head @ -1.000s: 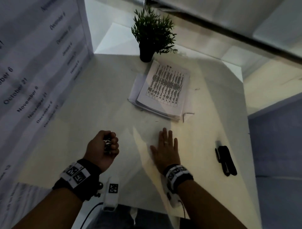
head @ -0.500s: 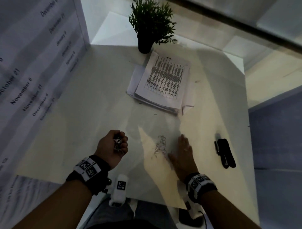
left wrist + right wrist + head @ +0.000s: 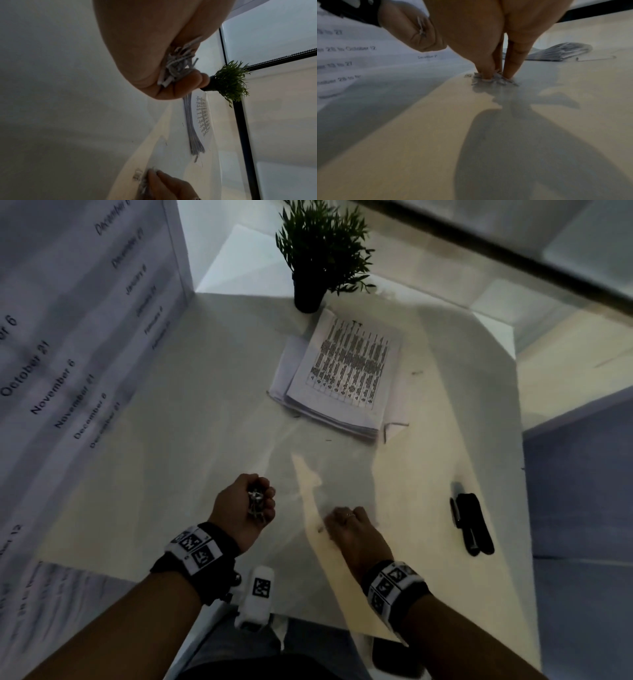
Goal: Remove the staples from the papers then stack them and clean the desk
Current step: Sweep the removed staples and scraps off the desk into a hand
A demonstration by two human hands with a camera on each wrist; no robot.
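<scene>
My left hand point(image 3: 245, 510) is fisted around a bundle of pulled staples point(image 3: 175, 67), held just above the desk point(image 3: 191, 392), knuckles away from me. My right hand point(image 3: 356, 530) is beside it, fingertips point(image 3: 488, 73) bunched and pointing down, pinching a small heap of loose staples point(image 3: 494, 79) on the desk surface. Stack of papers point(image 3: 346, 374) lies farther out, by the potted plant point(image 3: 320, 251). Black staple remover point(image 3: 474, 523) rests to the right, apart from both hands.
</scene>
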